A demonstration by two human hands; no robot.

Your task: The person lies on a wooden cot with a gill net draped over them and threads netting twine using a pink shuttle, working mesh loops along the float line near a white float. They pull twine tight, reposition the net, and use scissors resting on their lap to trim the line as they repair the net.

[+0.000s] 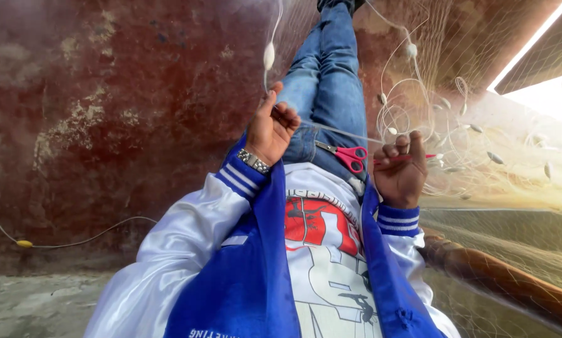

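My left hand [270, 129], with a metal wristwatch, is closed around a thin white line [331, 129] that runs up to a white oval float [268, 56] and across toward my other hand. My right hand [401, 168] is curled around a thin red netting tool [426, 156]. Red-handled scissors [350, 156] lie on my lap between the two hands, touched by neither. A pale fishing net [469, 144] with several small floats is heaped just beyond my right hand. I wear blue jeans and a blue and white jacket.
The ground is worn reddish concrete [118, 112]. At the left a thin cord with a yellow float [24, 243] trails across it. A brown wooden pole [500, 281] lies under netting at the lower right. Bright light comes in at the top right.
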